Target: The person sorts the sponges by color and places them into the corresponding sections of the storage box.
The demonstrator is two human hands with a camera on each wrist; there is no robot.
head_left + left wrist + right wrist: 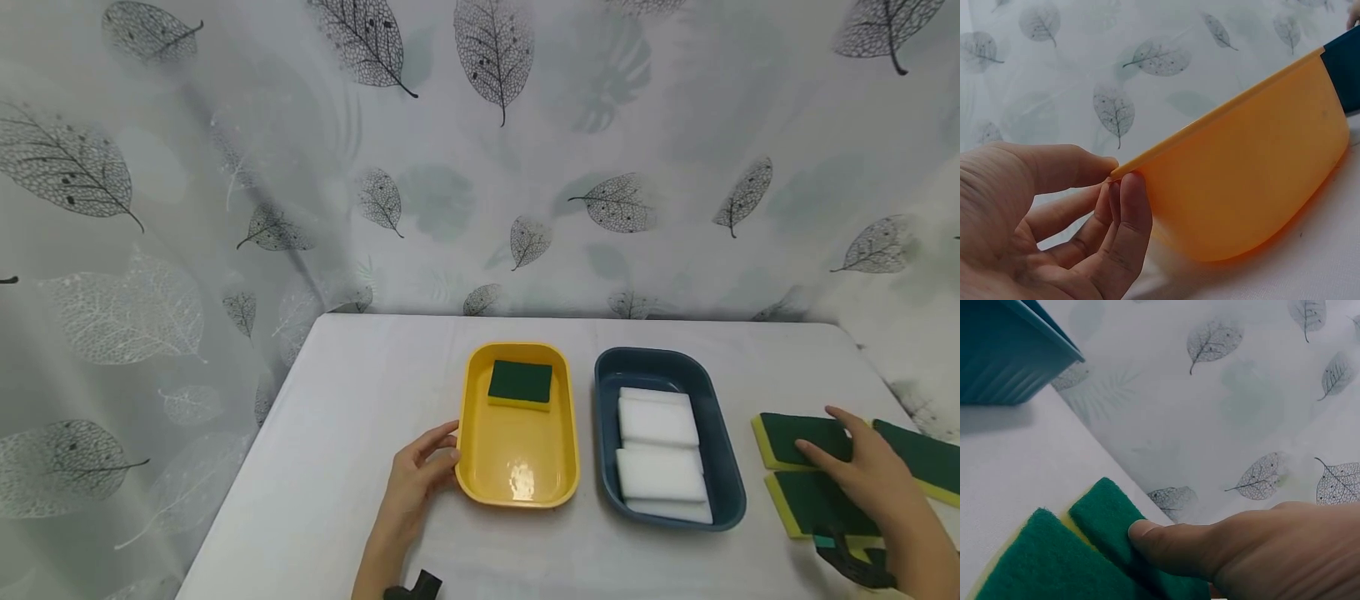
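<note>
At the left end of a yellow tray (pixel 517 454), my left hand (pixel 425 471) pinches the rim. In the left wrist view, the thumb (pixel 1075 164) lies on the rim and the fingers (pixel 1132 206) bend under it. One green-and-yellow sponge (pixel 521 382) sits inside the tray, near its far end. At the right, my right hand (pixel 870 462) is over several more sponges, thumb and fingers spread. Its thumb (pixel 1169 544) touches the green top of the far-left sponge (pixel 806 437); the other fingers are mostly hidden in the right wrist view.
A blue tray (pixel 727 492) between the hands holds several white sponge blocks (pixel 660 475). Another green sponge (pixel 922 457) lies right of my right hand, and a nearer one (pixel 825 504) lies beneath it. A leaf-patterned curtain (pixel 465 208) hangs behind the white table (pixel 360 375).
</note>
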